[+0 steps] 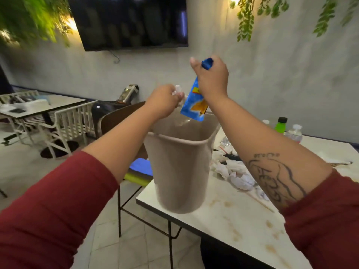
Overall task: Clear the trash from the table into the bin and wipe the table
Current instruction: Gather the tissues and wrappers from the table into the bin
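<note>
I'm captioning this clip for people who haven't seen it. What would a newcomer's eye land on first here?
First, the two hands raised over the beige bin that stands on the table's near-left corner: the right hand dangles a blue snack wrapper above the opening, and the left hand clutches crumpled white paper beside it. Next, the heap of crumpled tissues right of the bin and the brown stains on the white table.

Can't see what's down inside the bin (180, 164), its near wall hides that. Right forearm (272, 152) covers part of the paper wads (236, 174). Hanging plants (29, 22) upper left are pure blur, and the TV (128, 22) gets cut off up top.
</note>
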### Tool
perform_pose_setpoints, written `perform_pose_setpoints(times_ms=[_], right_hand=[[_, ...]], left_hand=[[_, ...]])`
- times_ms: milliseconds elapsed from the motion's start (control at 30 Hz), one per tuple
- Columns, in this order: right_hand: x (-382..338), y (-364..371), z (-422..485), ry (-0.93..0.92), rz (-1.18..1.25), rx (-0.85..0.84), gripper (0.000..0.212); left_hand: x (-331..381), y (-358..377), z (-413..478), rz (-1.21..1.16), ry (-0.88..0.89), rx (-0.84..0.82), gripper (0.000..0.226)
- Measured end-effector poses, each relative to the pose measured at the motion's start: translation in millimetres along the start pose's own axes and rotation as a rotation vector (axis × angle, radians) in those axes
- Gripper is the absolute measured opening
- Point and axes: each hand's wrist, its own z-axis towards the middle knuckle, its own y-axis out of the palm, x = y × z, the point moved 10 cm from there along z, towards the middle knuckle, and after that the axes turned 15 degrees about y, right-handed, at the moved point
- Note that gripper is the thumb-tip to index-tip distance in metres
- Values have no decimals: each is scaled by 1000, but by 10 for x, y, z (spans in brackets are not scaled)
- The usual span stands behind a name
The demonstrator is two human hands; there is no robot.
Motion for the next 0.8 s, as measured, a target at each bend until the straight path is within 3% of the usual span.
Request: perform_pose_setpoints(times_ms=[133, 267, 367, 433, 533, 667, 800], right_hand=[[388, 511, -24, 115, -343, -226, 45], [856, 742, -180, 296, -703, -502, 44], [1102, 693, -385, 432, -978, -684, 50], [1212, 635, -486, 517, -1043, -751, 48], [1204, 560, -514, 484, -1164, -731, 45], [1053, 515, -455, 441, -1063, -638, 47], [746, 424, -325, 280, -972, -502, 36]], left_hand=[[-293, 237, -101, -2, -117, -252, 19], [-361, 450, -306, 181, -136, -623, 19], [-425, 514, -391, 367, -109, -794, 39], [-444, 529, -379, 421, -88, -806, 46], [-457, 533, -367, 413, -93, -791, 43], [-399, 475, -289, 227, -141, -645, 33], [-261, 393, -179, 124, -150, -495, 32]])
